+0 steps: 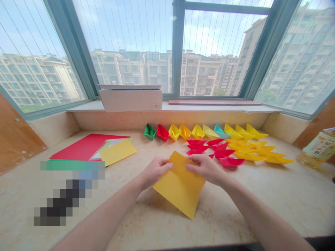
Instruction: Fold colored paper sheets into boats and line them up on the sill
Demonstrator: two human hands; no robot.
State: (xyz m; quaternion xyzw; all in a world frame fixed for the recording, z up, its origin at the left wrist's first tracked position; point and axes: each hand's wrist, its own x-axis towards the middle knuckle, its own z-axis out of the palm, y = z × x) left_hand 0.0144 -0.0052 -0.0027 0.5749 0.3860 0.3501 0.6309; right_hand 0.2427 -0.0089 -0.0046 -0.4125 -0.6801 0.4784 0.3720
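A flat sheet of yellow paper (180, 190) is held up in front of me, tilted, with one corner pointing down toward the counter. My left hand (157, 170) pinches its upper left edge, thumb on the near face and fingers behind. On the upper right edge, my right hand (206, 167) grips the same sheet in a like way. Beyond my hands stand folded paper boats: a back row that includes a green boat (150, 132), a red boat (162, 132) and several yellow ones. Several more red boats (231, 161) and yellow boats (278, 159) lie behind my right hand.
To the left lies a stack of coloured paper with a red sheet (78, 148) and a yellow sheet (119, 151). A pixelated dark object (65, 198) is nearer me. A white box (131, 99) rests on the windowsill, and a bottle (318, 148) stands at the right.
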